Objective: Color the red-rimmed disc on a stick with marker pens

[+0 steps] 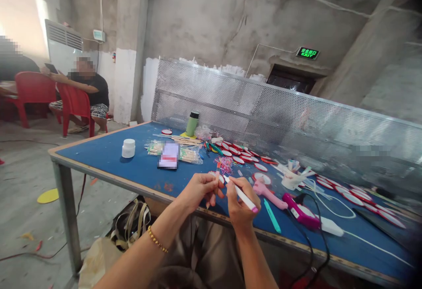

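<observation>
My left hand (202, 188) pinches a narrow wooden stick (218, 172) upright, with an orange-red patch near its top. In my right hand (240, 201) is a white marker pen (242, 195) with a pink end, its tip pointing towards the stick. Whether tip and stick touch, I cannot tell. Just beyond my hands lie a pile of pink and coloured rubber bands (225, 165) and a white disc with a red rim (261, 178). A pink glue gun (269, 194) and a teal marker (272, 217) rest to the right of my right hand.
On the blue table (108, 166) stand a white jar (128, 148), a phone (169, 155), a green bottle (192, 124) and a white cup (290, 179) of sticks. Several red-rimmed discs (242, 153) lie behind. A magenta device (301, 211) trails cables. A perforated metal screen (263, 113) borders the back.
</observation>
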Motion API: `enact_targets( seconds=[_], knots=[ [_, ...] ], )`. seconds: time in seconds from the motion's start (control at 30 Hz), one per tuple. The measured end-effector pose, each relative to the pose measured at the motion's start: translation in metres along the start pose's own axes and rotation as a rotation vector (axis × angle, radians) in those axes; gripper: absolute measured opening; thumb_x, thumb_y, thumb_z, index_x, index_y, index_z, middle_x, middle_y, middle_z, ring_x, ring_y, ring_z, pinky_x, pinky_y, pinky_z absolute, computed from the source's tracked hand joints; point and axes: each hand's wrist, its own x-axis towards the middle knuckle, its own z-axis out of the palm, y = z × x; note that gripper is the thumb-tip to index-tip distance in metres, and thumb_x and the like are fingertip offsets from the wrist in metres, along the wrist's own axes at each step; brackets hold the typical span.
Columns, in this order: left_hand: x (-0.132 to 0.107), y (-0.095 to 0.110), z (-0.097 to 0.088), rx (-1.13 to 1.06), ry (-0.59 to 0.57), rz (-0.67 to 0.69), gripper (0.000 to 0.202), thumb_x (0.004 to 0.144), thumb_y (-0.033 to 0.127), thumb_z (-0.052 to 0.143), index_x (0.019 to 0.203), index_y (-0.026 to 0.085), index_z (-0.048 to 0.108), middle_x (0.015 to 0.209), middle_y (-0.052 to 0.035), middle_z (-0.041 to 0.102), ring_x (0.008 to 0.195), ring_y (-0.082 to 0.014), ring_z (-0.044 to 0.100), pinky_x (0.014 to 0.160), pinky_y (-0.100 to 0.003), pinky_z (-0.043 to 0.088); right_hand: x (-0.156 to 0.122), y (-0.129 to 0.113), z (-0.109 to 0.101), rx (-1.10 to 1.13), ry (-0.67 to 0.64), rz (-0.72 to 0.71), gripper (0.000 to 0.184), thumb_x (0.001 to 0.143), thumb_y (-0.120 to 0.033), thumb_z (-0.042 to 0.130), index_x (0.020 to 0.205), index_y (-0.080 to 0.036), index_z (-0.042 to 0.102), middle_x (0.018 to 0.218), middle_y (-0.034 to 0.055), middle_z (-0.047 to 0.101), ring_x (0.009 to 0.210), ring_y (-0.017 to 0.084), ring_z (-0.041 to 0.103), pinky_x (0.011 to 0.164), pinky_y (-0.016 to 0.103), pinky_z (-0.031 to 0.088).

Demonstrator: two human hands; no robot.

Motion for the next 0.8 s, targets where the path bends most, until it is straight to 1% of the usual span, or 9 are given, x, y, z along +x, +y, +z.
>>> enact_targets(
  seconds=[0.1,0.2,0.3,0.37,0.43,0.5,0.57,0.7,0.8],
  knots=[
    [0.0,0.003,0.004,0.016,0.022,-0.009,0.045,0.072,0.052,0.072,0.084,0.01,0.063,0.069,-0.0064,0.07,0.038,-0.0073,0.053,0.034,-0.018,0.035,0.006,0.003,-0.002,0.047,0.017,0.103,0.01,0.091,-0.021,0.058,0.087,-0.018,0.067,0.075,0.0021,0.064,0.065,0.016,0.063,0.059,0.029,0.051],
    [-0.008,0.005,0.015,-0.018,0.023,-0.009,0.044,0.07,0.05,0.075,0.085,0.01,0.064,0.071,-0.007,0.07,0.041,-0.0079,0.054,0.038,-0.019,0.039,0.01,-0.004,-0.009,0.082,0.023,0.133,0.01,0.09,-0.023,0.061,0.087,-0.018,0.069,0.075,0.0024,0.065,0.065,0.016,0.064,0.058,0.029,0.051],
    [-0.029,0.001,0.033,-0.135,0.055,-0.024,0.04,0.073,0.047,0.073,0.088,0.01,0.064,0.072,-0.0061,0.069,0.043,-0.0081,0.055,0.039,-0.018,0.038,0.005,-0.025,-0.024,0.059,0.056,0.205,0.011,0.089,-0.023,0.062,0.093,-0.018,0.071,0.071,0.0006,0.064,0.059,0.015,0.061,0.056,0.029,0.05],
    [-0.05,-0.004,0.046,-0.188,0.052,-0.071,0.038,0.076,0.046,0.071,0.088,0.011,0.065,0.069,-0.005,0.068,0.039,-0.0076,0.053,0.036,-0.018,0.033,-0.004,-0.045,-0.037,0.045,0.12,0.237,0.013,0.09,-0.023,0.061,0.097,-0.019,0.071,0.071,0.0004,0.063,0.054,0.014,0.059,0.053,0.029,0.05],
    [-0.072,-0.008,0.056,-0.197,0.05,-0.117,0.037,0.078,0.049,0.069,0.087,0.013,0.064,0.066,-0.0043,0.067,0.036,-0.0079,0.051,0.033,-0.018,0.03,-0.012,-0.067,-0.051,0.028,0.123,0.227,0.012,0.089,-0.021,0.061,0.095,-0.019,0.071,0.07,0.0006,0.063,0.051,0.013,0.058,0.05,0.028,0.048],
    [-0.09,-0.007,0.063,-0.188,0.023,-0.159,0.038,0.079,0.051,0.067,0.087,0.015,0.065,0.065,-0.004,0.066,0.035,-0.0091,0.052,0.032,-0.019,0.03,-0.018,-0.087,-0.063,-0.001,0.055,0.217,0.013,0.088,-0.018,0.062,0.095,-0.02,0.072,0.071,0.0012,0.063,0.054,0.014,0.059,0.048,0.028,0.047],
    [-0.103,-0.004,0.066,-0.168,0.031,-0.168,0.038,0.078,0.053,0.067,0.087,0.016,0.065,0.066,-0.004,0.067,0.034,-0.0091,0.052,0.032,-0.019,0.031,-0.021,-0.102,-0.073,-0.034,0.004,0.183,0.016,0.086,-0.015,0.063,0.097,-0.022,0.073,0.073,0.0022,0.064,0.058,0.016,0.061,0.048,0.029,0.047],
    [-0.114,0.005,0.071,-0.084,0.043,-0.147,0.041,0.079,0.056,0.066,0.089,0.016,0.066,0.068,-0.0041,0.066,0.036,-0.0092,0.053,0.033,-0.019,0.033,-0.02,-0.119,-0.083,-0.083,-0.04,0.091,0.022,0.084,-0.01,0.062,0.099,-0.023,0.072,0.078,0.0037,0.067,0.065,0.019,0.065,0.054,0.032,0.052],
    [-0.107,0.011,0.07,-0.026,0.054,-0.095,0.041,0.08,0.054,0.064,0.093,0.015,0.065,0.068,-0.0037,0.067,0.037,-0.0089,0.054,0.034,-0.018,0.033,-0.017,-0.116,-0.082,-0.084,-0.089,0.039,0.025,0.083,-0.007,0.062,0.102,-0.022,0.07,0.081,0.0038,0.068,0.069,0.019,0.067,0.056,0.031,0.054]
  ],
)
